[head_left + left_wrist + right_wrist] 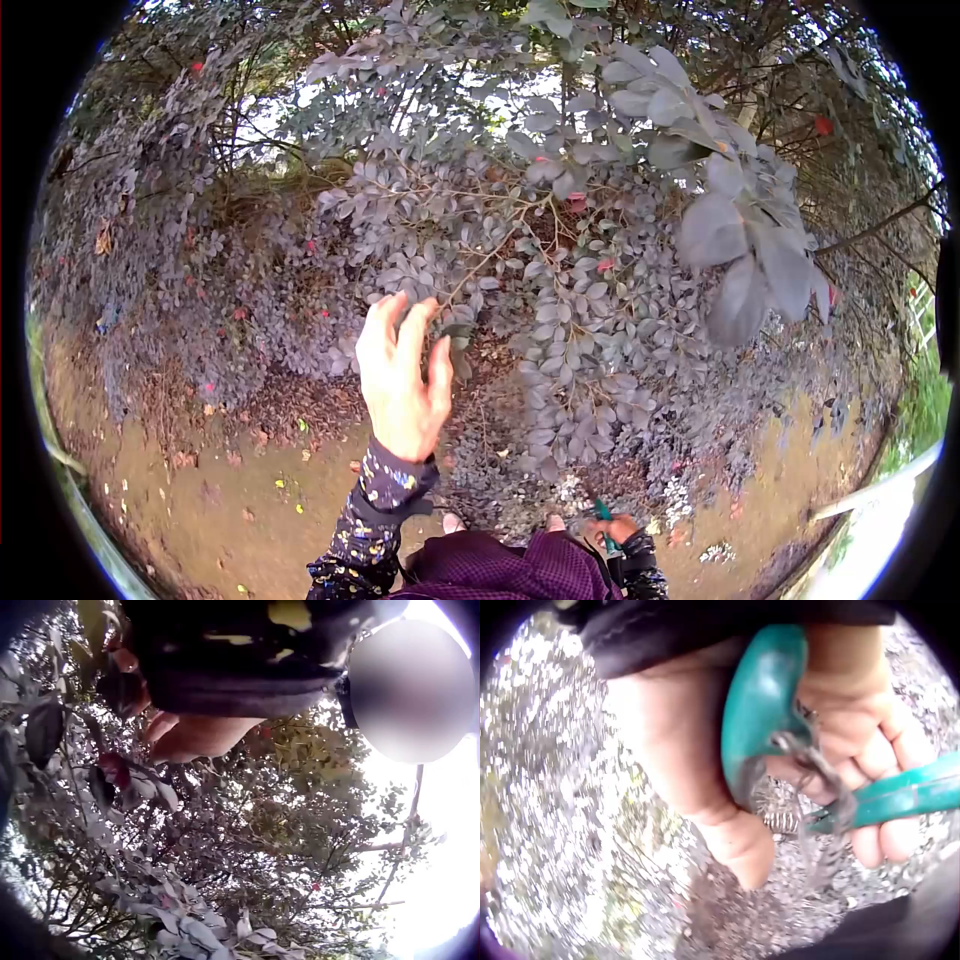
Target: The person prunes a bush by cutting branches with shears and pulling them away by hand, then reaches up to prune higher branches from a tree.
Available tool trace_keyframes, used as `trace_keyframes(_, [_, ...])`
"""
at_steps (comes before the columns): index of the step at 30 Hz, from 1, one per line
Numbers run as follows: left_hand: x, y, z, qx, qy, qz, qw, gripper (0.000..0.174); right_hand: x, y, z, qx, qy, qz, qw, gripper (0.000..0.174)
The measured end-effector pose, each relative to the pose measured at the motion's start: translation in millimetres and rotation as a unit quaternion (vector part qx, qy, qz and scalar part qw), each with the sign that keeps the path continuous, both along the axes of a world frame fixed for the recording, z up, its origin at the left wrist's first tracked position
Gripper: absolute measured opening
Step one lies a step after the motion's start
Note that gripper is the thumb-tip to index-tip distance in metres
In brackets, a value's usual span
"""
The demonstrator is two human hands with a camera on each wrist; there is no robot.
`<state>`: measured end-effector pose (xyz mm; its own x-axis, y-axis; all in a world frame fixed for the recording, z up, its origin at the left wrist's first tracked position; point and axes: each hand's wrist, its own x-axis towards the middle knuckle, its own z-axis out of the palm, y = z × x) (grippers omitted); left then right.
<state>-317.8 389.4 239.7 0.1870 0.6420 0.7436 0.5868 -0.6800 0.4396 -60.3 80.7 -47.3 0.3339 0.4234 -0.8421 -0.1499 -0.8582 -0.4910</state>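
Observation:
My left hand (405, 385) is raised in front of the shrub, thumb apart from the loosely bent fingers. Its fingertips are right at the lower end of a thin leafy branch (485, 258) with purplish-grey leaves. In the left wrist view the sleeve covers much of the left hand (199, 739), and leaves surround it. Low by my right leg, my right hand (622, 528) holds pruning shears (604, 512). The right wrist view shows their green handles (761, 697) spread apart in the hand, with a coiled spring (781, 822) between them.
Dense purple-leaved shrub (600, 300) fills the front, with a few red flowers. One leafy spray (740, 220) hangs close to the head camera at upper right. Bare soil (250, 500) and leaf litter lie below. A pale edging (880, 495) runs along the right.

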Motion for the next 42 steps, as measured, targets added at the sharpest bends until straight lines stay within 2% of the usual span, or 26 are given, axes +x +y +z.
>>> trace_keyframes(2, [-9.8, 27.7, -23.8, -0.059, 0.004, -0.002, 0.998, 0.037, -3.5, 5.8, 22.7, 0.071, -0.009, -0.114, 0.991, 0.024])
trace_keyframes(3, [-11.9, 36.9, -35.5, -0.106, -0.001, -0.017, 0.994, 0.037, 1.2, 5.4, 30.1, 0.136, -0.026, -0.117, 0.983, 0.024])
trace_keyframes(4, [-12.6, 42.1, -49.0, -0.120, 0.016, -0.033, 0.992, 0.037, -6.3, 17.6, 66.7, 0.151, -0.048, -0.146, 0.977, 0.021])
trace_keyframes(6, [-12.9, 42.1, -77.1, -0.124, 0.040, -0.059, 0.990, 0.037, -5.5, 25.6, 105.8, 0.203, -0.145, -0.122, 0.961, 0.017])
trace_keyframes(9, [1.7, 28.2, -116.7, -0.133, 0.004, -0.106, 0.985, 0.031, -0.7, 39.6, 163.4, 0.258, -0.203, -0.109, 0.938, 0.024])
trace_keyframes(11, [14.0, 19.0, -144.2, -0.137, -0.020, -0.157, 0.978, 0.023, -6.2, 57.8, 205.1, 0.325, -0.192, -0.114, 0.919, 0.027])
trace_keyframes(12, [18.8, 10.6, -149.3, -0.206, 0.011, -0.158, 0.966, 0.018, -12.0, 69.1, 228.4, 0.349, -0.172, -0.102, 0.915, 0.029])
trace_keyframes(13, [25.9, 7.2, -164.4, -0.209, -0.022, -0.180, 0.961, 0.014, -16.4, 81.1, 246.5, 0.374, -0.152, -0.091, 0.911, 0.032])
trace_keyframes(15, [35.3, -2.7, -189.4, -0.244, 0.001, -0.195, 0.950, 0.013, -21.6, 105.0, 268.5, 0.437, -0.083, -0.030, 0.895, 0.038])
trace_keyframes(17, [43.5, -14.9, -205.9, -0.233, -0.019, -0.204, 0.951, 0.010, -25.0, 134.6, 285.3, 0.434, -0.052, 0.019, 0.899, 0.037])
trace_keyframes(19, [49.2, -22.4, -211.3, -0.239, 0.033, -0.188, 0.952, 0.011, -19.4, 166.2, 285.1, 0.413, -0.037, 0.066, 0.908, 0.037])
trace_keyframes(22, [52.8, -28.1, -216.6, -0.250, 0.031, -0.178, 0.951, 0.013, -2.2, 213.6, 269.5, 0.307, -0.063, 0.131, 0.940, 0.034])
trace_keyframes(24, [52.0, -29.2, -218.3, -0.262, 0.028, -0.169, 0.950, 0.013, 5.8, 244.1, 259.8, 0.205, -0.295, 0.246, 0.900, 0.042])
trace_keyframes(25, [51.5, -29.5, -218.8, -0.256, 0.027, -0.170, 0.951, 0.013, 9.8, 257.0, 256.4, 0.143, -0.405, 0.301, 0.852, 0.046])
trace_keyframes(27, [49.5, -31.3, -221.1, -0.256, 0.024, -0.165, 0.952, 0.012, 16.3, 279.6, 255.2, 0.103, -0.464, 0.359, 0.803, 0.051])
trace_keyframes(29, [47.9, -28.6, -221.9, -0.250, 0.039, -0.157, 0.955, 0.012, 26.6, 299.1, 248.3, 0.073, -0.383, 0.326, 0.861, 0.052])
trace_keyframes(31, [46.5, -27.7, -221.6, -0.255, 0.026, -0.148, 0.955, 0.012, 37.4, 311.4, 239.8, 0.061, -0.421, 0.348, 0.835, 0.050])
trace_keyframes(35, [44.1, -26.1, -225.2, -0.290, 0.053, -0.162, 0.942, 0.010, 47.0, 329.8, 232.5, 0.033, -0.386, 0.335, 0.859, 0.050])
trace_keyframes(37, [44.9, -25.7, -227.2, -0.295, 0.048, -0.168, 0.939, 0.010, 51.3, 335.8, 230.9, 0.027, -0.392, 0.347, 0.851, 0.050])
trace_keyframes(42, [44.9, -27.1, -230.1, -0.296, 0.055, -0.160, 0.940, 0.010, 33.7, 347.4, 249.5, -0.032, -0.451, 0.423, 0.785, 0.053])
